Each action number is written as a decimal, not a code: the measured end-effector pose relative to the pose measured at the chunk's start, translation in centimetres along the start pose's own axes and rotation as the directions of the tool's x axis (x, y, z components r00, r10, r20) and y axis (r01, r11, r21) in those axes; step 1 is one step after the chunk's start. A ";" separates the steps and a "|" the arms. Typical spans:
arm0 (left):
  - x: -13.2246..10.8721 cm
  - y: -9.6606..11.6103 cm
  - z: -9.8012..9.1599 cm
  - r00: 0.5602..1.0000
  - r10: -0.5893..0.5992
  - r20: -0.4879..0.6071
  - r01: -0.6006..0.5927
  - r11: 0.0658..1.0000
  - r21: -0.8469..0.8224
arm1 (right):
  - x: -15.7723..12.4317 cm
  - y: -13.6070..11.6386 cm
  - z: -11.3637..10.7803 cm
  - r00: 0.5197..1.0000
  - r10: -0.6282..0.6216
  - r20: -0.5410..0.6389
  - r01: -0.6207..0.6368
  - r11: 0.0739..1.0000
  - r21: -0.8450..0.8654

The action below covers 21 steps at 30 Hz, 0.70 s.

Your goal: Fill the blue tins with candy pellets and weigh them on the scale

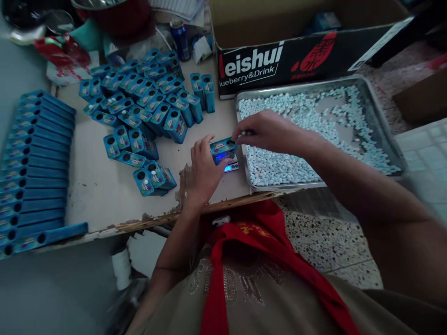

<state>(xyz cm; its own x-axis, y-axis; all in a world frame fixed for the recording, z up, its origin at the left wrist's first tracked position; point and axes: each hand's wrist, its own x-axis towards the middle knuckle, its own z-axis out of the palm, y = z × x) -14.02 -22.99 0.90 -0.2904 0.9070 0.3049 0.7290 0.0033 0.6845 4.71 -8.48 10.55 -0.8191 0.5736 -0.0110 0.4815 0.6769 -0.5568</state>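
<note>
My left hand is wrapped round a small blue box with a round dark hole in its top. Beneath the box a digital scale shows a lit blue display. At the hole, the fingers of my right hand are pinched together with a few small pale candies at their tips. On my right lies a metal tray spread with many pale blue and white candies. Whether the box rests fully on the scale is hard to see.
Several blue boxes stand grouped on the worn table, some with candies at their holes. A row of blue boxes lines the left edge. Behind the tray is a black cardboard carton; a blue can stands at the back.
</note>
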 end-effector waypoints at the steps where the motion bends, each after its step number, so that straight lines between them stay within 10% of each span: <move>1: -0.1 0.0 0.0 1.000 0.000 -0.001 0.000 1.000 0.007 | 0.6 -0.4 0.4 0.999 -0.031 0.011 0.031 0.999 -0.034; 12: 2.9 1.3 1.4 0.969 0.053 0.243 -0.092 0.984 0.151 | -2.1 3.7 0.0 0.967 0.237 -0.093 -0.245 0.965 -0.088; 17: 2.7 1.3 -1.4 0.992 0.078 0.101 -0.090 0.989 0.119 | -4.5 7.6 1.4 0.907 0.420 -0.029 -0.397 0.829 -0.393; 21: 2.8 0.8 -5.0 0.993 0.116 0.014 -0.117 0.988 0.100 | -4.1 8.0 2.2 0.959 0.278 -0.061 -0.279 0.873 -0.401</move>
<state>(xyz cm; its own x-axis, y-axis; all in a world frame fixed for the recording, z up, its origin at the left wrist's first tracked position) -17.30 -22.50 5.63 -0.1951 0.9072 0.3728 0.8162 -0.0606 0.5746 11.18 -6.46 4.29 -0.6323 0.7661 -0.1151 0.7735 0.6158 -0.1499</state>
